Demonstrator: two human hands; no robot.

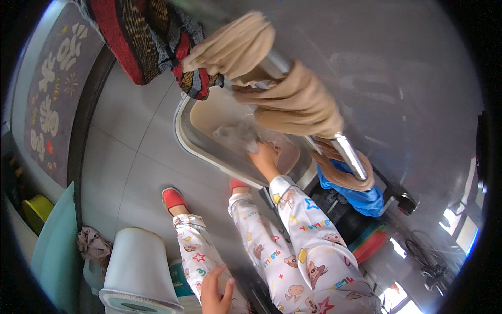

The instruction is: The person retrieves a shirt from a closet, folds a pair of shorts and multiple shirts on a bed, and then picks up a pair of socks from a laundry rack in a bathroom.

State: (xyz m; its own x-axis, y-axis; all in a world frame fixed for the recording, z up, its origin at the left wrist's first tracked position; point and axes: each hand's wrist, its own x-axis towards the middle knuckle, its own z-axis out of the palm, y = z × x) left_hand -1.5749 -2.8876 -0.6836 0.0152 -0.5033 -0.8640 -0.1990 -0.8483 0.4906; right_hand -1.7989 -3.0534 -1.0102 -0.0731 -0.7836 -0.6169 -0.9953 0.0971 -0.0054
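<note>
My right hand [267, 155] reaches down into a pale rectangular plastic tub [181, 131] of cloudy water. Its fingers are closed on a whitish cloth [239, 135], partly under the surface and blurred. The fingertips are hard to make out. My left hand [217, 292] is over my left leg at the bottom of the view, fingers apart and holding nothing. Patterned white trousers [266, 251] cover my legs, and a red shoe [172, 198] stands on the tiles left of the tub.
Beige fabric [298, 102] is wrapped around a metal tube [349, 157], overhanging the tub's right side. Blue fabric [349, 188] hangs below it. A striped knitted textile [157, 43] hangs above the tub. A white bin [135, 259] stands at lower left; a printed mat [51, 98] lies beyond.
</note>
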